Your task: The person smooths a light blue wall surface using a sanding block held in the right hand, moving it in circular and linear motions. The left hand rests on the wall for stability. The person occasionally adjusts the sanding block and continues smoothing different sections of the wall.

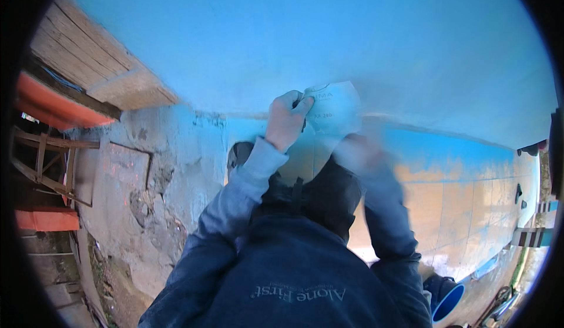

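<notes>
My left hand (pixel 286 119) is raised in front of the blue wall (pixel 411 46), its thumb and fingers closed on the left edge of a pale sheet of sandpaper (pixel 336 101). Printing on the sandpaper's back faces me. Just below and right of the sheet, my right hand (pixel 361 151) is smeared by motion. Its fingers cannot be made out, nor whether it touches the sheet.
Tan tiled floor (pixel 452 204) extends to the right, with a blue bucket (pixel 449 301) at lower right. Cracked grey concrete (pixel 138 193) lies left. Wooden boards (pixel 82 40) and an orange-red panel (pixel 59 101) stand at upper left. Dark sandals (pixel 519 194) lie far right.
</notes>
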`<move>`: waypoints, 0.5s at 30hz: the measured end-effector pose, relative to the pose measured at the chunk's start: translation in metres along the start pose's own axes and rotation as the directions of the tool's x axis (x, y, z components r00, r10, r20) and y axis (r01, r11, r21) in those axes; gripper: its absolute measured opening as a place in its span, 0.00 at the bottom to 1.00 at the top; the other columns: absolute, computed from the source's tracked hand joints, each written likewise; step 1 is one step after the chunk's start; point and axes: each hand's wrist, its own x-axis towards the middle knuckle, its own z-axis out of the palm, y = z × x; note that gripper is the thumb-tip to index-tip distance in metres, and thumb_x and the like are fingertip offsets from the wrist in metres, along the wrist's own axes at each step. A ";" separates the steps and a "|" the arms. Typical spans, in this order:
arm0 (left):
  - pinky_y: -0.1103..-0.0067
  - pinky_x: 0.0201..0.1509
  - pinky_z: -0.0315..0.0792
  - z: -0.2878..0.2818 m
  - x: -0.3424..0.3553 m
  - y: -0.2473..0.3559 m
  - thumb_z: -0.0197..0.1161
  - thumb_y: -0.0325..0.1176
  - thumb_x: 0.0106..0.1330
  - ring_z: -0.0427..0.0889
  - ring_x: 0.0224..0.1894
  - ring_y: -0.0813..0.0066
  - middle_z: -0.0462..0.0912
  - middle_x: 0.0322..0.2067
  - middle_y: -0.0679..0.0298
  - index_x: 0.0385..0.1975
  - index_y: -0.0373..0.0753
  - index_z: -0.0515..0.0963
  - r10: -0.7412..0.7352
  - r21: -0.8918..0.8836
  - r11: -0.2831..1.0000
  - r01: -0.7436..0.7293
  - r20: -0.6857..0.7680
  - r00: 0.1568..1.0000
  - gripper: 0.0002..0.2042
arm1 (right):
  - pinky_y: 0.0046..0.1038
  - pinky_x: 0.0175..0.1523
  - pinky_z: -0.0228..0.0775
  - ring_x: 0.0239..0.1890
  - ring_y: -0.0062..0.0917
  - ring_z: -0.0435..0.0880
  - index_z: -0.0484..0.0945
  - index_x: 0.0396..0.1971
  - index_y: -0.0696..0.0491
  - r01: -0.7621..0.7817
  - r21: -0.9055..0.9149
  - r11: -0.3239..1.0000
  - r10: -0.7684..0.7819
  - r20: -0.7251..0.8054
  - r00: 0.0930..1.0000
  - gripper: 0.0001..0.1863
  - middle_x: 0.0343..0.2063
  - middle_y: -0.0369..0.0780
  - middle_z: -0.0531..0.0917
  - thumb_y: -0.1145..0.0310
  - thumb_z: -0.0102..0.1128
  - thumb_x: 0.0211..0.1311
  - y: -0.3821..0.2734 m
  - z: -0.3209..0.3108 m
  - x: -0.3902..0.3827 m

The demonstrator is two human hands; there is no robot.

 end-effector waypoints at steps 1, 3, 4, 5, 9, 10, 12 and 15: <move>0.71 0.24 0.63 -0.005 0.002 0.012 0.59 0.33 0.64 0.67 0.17 0.58 0.71 0.17 0.48 0.24 0.28 0.72 -0.015 -0.103 0.995 0.017 0.020 1.000 0.13 | 0.46 0.67 0.49 0.65 0.41 0.62 0.61 0.63 0.57 -0.047 -0.113 0.993 0.098 0.500 0.861 0.31 0.62 0.52 0.65 0.63 0.54 0.61 0.006 0.049 -0.032; 0.73 0.23 0.62 -0.039 0.020 0.038 0.58 0.33 0.65 0.66 0.16 0.65 0.70 0.16 0.52 0.23 0.29 0.72 0.087 -0.025 0.996 -0.089 -0.050 0.995 0.13 | 0.48 0.68 0.47 0.66 0.42 0.61 0.61 0.63 0.56 -0.207 -0.160 0.965 0.259 0.705 0.661 0.32 0.63 0.51 0.64 0.62 0.55 0.60 0.004 0.078 -0.081; 0.74 0.22 0.61 -0.050 0.011 0.038 0.58 0.32 0.65 0.65 0.16 0.68 0.70 0.15 0.53 0.23 0.29 0.72 0.087 0.026 0.996 -0.085 -0.098 0.991 0.13 | 0.49 0.68 0.45 0.66 0.43 0.61 0.61 0.63 0.56 -0.292 -0.136 0.947 0.309 0.634 0.709 0.32 0.63 0.51 0.64 0.62 0.56 0.59 0.011 0.088 -0.079; 0.75 0.22 0.61 -0.053 0.015 0.040 0.58 0.32 0.65 0.65 0.16 0.71 0.70 0.15 0.56 0.23 0.29 0.72 0.125 0.095 0.989 -0.114 -0.112 0.986 0.13 | 0.50 0.69 0.44 0.67 0.43 0.60 0.60 0.63 0.56 -0.372 -0.103 0.922 0.367 0.534 0.761 0.33 0.63 0.51 0.64 0.62 0.56 0.59 0.019 0.080 -0.074; 0.72 0.22 0.62 -0.052 0.057 0.041 0.59 0.33 0.65 0.69 0.16 0.67 0.69 0.15 0.53 0.23 0.30 0.73 0.312 0.303 0.915 -0.266 -0.114 0.943 0.13 | 0.48 0.69 0.46 0.68 0.43 0.58 0.59 0.64 0.57 -0.165 0.206 0.964 0.184 -0.073 0.980 0.37 0.65 0.51 0.60 0.63 0.61 0.55 0.048 0.015 -0.011; 0.69 0.22 0.62 -0.048 0.062 0.044 0.59 0.34 0.65 0.70 0.16 0.62 0.69 0.15 0.50 0.23 0.30 0.72 0.350 0.330 0.896 -0.296 -0.116 0.930 0.13 | 0.51 0.69 0.45 0.69 0.44 0.56 0.59 0.64 0.57 -0.057 0.220 0.974 0.091 -0.146 0.985 0.38 0.65 0.51 0.60 0.64 0.62 0.54 0.036 -0.015 0.008; 0.75 0.21 0.62 -0.045 0.077 0.066 0.58 0.34 0.66 0.67 0.16 0.76 0.69 0.14 0.60 0.23 0.31 0.73 0.285 0.167 0.947 -0.275 -0.038 0.958 0.13 | 0.54 0.69 0.42 0.69 0.45 0.54 0.58 0.64 0.58 0.047 0.178 0.983 -0.013 -0.191 0.981 0.40 0.65 0.51 0.59 0.63 0.64 0.52 0.015 -0.044 0.051; 0.78 0.19 0.62 -0.052 0.091 0.107 0.57 0.35 0.68 0.67 0.16 0.83 0.70 0.14 0.66 0.24 0.32 0.74 0.280 -0.044 0.960 -0.277 0.052 0.959 0.13 | 0.54 0.69 0.40 0.69 0.46 0.55 0.59 0.63 0.61 0.100 0.071 0.992 -0.090 -0.123 0.988 0.37 0.65 0.51 0.60 0.65 0.60 0.54 0.003 -0.062 0.101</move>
